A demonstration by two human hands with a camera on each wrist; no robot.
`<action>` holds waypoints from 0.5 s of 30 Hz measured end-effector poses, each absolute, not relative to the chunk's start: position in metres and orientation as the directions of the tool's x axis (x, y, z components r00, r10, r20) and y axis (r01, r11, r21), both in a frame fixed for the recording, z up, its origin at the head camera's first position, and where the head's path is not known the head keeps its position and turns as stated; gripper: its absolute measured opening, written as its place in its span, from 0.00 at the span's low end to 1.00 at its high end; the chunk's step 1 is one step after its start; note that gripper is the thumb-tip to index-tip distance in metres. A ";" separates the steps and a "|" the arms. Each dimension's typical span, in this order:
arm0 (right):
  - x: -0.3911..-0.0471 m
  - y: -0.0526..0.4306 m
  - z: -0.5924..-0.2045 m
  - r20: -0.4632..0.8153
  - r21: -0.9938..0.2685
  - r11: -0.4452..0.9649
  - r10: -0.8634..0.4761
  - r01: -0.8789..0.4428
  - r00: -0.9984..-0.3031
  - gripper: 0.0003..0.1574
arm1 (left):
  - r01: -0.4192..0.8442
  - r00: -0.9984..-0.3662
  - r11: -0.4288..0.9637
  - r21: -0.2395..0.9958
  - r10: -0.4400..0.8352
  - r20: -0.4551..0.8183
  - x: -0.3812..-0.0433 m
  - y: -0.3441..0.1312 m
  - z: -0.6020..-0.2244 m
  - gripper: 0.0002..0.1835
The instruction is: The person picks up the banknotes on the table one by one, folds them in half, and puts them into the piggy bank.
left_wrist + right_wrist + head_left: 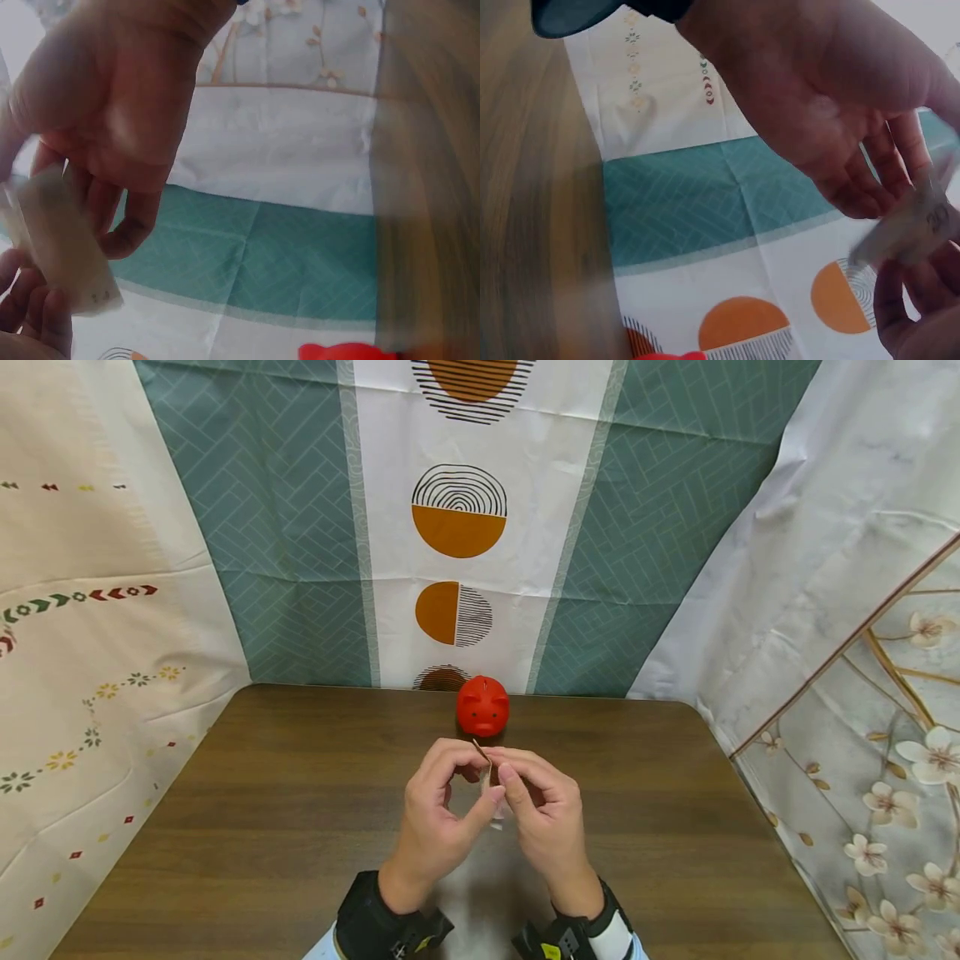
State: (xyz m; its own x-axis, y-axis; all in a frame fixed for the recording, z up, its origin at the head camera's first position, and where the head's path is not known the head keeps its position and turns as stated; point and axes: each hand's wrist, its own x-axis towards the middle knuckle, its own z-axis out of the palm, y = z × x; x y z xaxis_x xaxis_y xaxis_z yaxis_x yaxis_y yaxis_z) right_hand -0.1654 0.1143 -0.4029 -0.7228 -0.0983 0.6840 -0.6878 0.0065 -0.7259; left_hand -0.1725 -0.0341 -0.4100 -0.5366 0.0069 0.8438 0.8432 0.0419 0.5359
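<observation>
Both hands meet in front of me over the wooden table, in the middle of the head view. Between their fingertips they hold a folded banknote point(486, 775), seen nearly edge-on there. My left hand point(433, 822) pinches its left side with thumb and fingers. On the other side my right hand point(551, 814) pinches it too. In the left wrist view the folded banknote point(64, 244) shows a pale, blurred face. Dark printed digits mark the banknote point(907, 229) in the right wrist view. Just beyond the fingers stands a red piggy bank point(483, 706), facing me.
The brown wooden table point(300, 793) ends at a hanging cloth point(292, 527) with green panels and orange circles. A cream patterned cloth point(112, 693) hangs on the left, a white floral one point(825, 735) on the right. Black bands point(375, 918) circle the wrists.
</observation>
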 end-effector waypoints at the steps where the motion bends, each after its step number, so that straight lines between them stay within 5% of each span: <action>1: -0.165 0.115 -0.402 0.671 -0.738 -0.013 -0.116 -0.674 -0.732 0.17 | 0.850 -0.524 0.065 0.523 0.006 0.852 -0.173 -0.035 -0.410 0.11; 8: -0.165 0.122 -0.397 0.587 -0.808 -0.066 -0.173 -0.586 -0.791 0.18 | 0.829 -0.539 0.154 0.537 -0.034 0.842 -0.174 -0.042 -0.405 0.09; 15: -0.167 0.128 -0.393 0.524 -0.848 -0.012 -0.166 -0.529 -0.836 0.10 | 0.700 -0.711 0.079 0.710 -0.018 0.703 -0.172 -0.049 -0.402 0.13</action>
